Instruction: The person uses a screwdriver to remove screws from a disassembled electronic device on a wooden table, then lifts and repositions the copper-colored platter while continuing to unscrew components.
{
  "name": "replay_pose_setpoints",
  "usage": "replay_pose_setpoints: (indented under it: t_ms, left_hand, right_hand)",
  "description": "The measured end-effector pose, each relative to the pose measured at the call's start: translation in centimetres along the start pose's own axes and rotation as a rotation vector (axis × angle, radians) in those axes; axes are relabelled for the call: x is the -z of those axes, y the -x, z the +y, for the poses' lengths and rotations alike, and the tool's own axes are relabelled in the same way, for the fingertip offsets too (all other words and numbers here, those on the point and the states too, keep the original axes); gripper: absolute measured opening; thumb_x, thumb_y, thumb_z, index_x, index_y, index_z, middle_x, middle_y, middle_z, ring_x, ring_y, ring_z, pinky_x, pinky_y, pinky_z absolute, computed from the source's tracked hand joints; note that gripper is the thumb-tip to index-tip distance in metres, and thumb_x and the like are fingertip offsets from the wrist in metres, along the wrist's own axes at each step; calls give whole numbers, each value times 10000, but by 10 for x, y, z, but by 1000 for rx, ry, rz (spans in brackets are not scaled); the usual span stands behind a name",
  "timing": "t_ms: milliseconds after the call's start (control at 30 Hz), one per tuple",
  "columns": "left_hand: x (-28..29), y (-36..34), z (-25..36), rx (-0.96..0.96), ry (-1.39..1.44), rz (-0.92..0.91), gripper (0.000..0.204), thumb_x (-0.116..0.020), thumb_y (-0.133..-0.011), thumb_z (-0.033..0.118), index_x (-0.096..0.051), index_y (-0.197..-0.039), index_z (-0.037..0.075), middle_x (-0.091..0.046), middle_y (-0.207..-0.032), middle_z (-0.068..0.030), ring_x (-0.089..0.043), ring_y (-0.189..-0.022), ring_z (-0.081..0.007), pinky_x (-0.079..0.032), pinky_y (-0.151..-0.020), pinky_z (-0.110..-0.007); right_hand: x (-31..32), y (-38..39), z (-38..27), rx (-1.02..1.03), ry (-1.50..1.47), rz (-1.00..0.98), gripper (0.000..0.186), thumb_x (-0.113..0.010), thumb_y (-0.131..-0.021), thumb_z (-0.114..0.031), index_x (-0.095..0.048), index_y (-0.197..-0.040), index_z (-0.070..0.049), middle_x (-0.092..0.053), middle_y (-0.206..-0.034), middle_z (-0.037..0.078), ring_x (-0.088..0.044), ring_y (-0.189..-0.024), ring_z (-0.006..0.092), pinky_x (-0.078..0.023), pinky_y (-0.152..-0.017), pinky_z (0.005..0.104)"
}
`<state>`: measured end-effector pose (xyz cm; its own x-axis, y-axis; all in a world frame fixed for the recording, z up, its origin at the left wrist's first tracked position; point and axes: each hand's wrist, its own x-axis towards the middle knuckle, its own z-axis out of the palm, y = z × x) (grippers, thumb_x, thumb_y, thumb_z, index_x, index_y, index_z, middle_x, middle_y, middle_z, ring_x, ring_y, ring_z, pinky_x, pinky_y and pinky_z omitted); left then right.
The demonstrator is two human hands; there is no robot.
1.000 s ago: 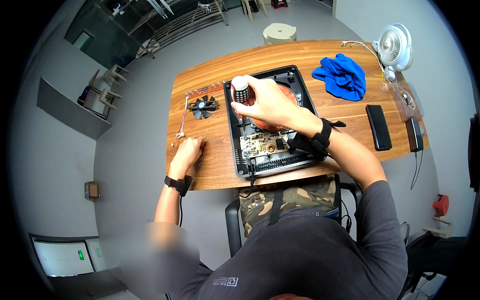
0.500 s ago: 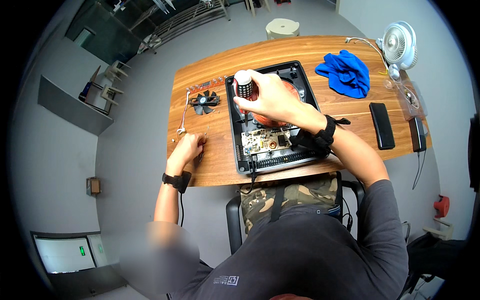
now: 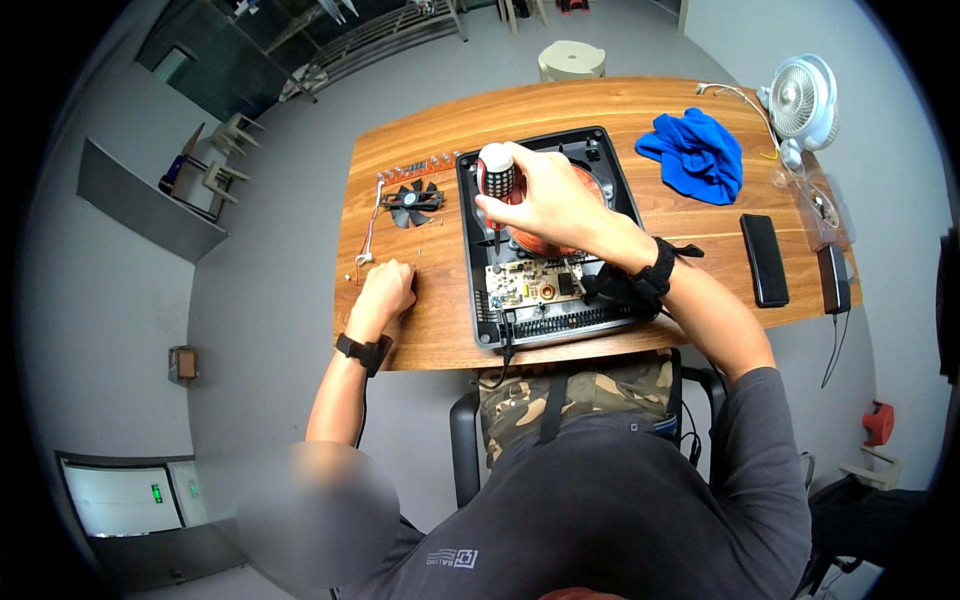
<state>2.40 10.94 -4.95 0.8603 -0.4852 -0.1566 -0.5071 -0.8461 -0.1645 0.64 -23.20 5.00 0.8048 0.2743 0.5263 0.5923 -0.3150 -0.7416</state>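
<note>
My right hand (image 3: 562, 207) is closed around the thick handle of a screwdriver (image 3: 497, 178), held upright with its shaft pointing down. Below the shaft lies a circuit board (image 3: 508, 284), inside the black casing (image 3: 468, 250) of an opened induction cooker. Whether the tip touches anything there is unclear. A copper coil (image 3: 592, 183) shows partly behind my right hand. Left of the casing, my left hand (image 3: 383, 290) rests closed on the table, its fingertips curled out of sight; what they hold, if anything, is hidden.
Beyond my left hand lie a loose black cooling fan (image 3: 410, 203), a narrow orange circuit strip (image 3: 428, 165) with white wires, and tiny loose parts. To the right are a blue cloth (image 3: 695, 157), a black phone (image 3: 764, 260), a black adapter (image 3: 833, 279) and a white desk fan (image 3: 802, 100).
My left hand has rolled over, so its knuckles now face up and its fingertips are tucked under. The right hand keeps the screwdriver in nearly the same place; the whole view has shifted slightly.
</note>
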Motion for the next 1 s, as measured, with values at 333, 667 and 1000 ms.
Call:
replay_pose_setpoints:
  t_ms: [333,667,1000]
  left_hand:
    - [70,-1,31,-7,793,147,237,-656,-939,9,-706,-1170,-14,-731,-856,-81,-728,-769,-167,-597,-725,-307]
    - [72,-25,62,7,1441,48,107,-721,-975,96,-706,-1024,3,-742,-926,-62,-714,-844,-117,-548,-700,-239]
    - [70,-36,79,41,1608,11,136,-690,-990,71,-661,-1088,-18,-761,-1005,-136,-748,-916,-169,-608,-820,-279]
  right_hand:
    - [9,-1,-5,-39,-66,39,320,-783,-876,-220,-648,-1071,-6,-728,-837,88,-700,-730,147,-555,-690,294]
    - [16,9,2,-79,-129,144,269,-790,-866,-213,-660,-992,-14,-722,-825,79,-688,-744,126,-548,-699,288]
    - [28,13,-2,-102,-145,212,258,-784,-856,-203,-680,-981,-3,-748,-843,95,-716,-753,136,-566,-702,304]
